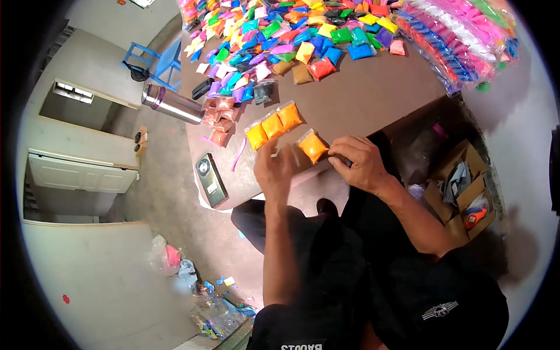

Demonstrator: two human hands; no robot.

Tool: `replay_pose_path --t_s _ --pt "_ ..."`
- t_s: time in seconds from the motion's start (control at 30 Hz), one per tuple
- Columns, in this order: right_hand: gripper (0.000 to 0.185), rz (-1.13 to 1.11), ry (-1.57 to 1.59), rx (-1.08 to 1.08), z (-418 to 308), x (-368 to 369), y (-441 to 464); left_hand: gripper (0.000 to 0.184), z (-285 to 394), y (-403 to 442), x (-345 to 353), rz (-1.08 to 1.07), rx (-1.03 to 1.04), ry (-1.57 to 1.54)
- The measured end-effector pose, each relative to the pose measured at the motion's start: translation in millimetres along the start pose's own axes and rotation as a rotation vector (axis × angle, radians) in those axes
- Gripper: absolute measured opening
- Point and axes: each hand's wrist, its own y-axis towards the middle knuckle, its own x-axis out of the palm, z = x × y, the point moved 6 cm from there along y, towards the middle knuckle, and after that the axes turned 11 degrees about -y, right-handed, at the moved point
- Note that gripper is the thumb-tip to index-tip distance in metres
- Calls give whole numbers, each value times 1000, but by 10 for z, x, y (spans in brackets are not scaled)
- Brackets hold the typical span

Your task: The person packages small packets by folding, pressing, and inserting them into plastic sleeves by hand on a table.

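My left hand (274, 170) is smeared by motion at the front edge of the table, just below a row of three small clear packets of orange filling (272, 125). How its fingers are set cannot be made out. To the right, my right hand (360, 163) is closed, with thumb and forefinger pinched at the right corner of a single orange packet (312, 146). Something small and dark shows beneath those fingers, too unclear to name. Left of the row lies a pile of brown packets (220, 119), with a pink strip (238, 154) nearby.
Many colourful packets (274, 46) cover the table's far side. Bundled packets in clear plastic (449, 41) lie far right. A phone (211, 179) and a steel flask (172, 104) are at left. Below right stands an open cardboard box (455, 201); a blue stool (166, 64) stands beyond.
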Motion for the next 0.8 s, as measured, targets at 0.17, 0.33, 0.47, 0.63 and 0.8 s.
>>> replay_pose_path --t_s 0.17,0.33,0.47,0.63,0.8 --pt "15 -66 -79 -105 -17 76 26 20 -269 224 -628 106 87 448" --pt "17 -53 -74 -186 4 201 149 15 -541 347 -872 -9 20 705" --pt "21 -92 -46 -149 65 282 154 19 -680 365 -915 -33 -157 635" --pt "28 -105 -35 -116 92 309 139 16 -660 301 -925 -39 -178 592" --pt "30 -118 -42 -123 120 322 147 13 -613 164 -920 -28 -100 645"
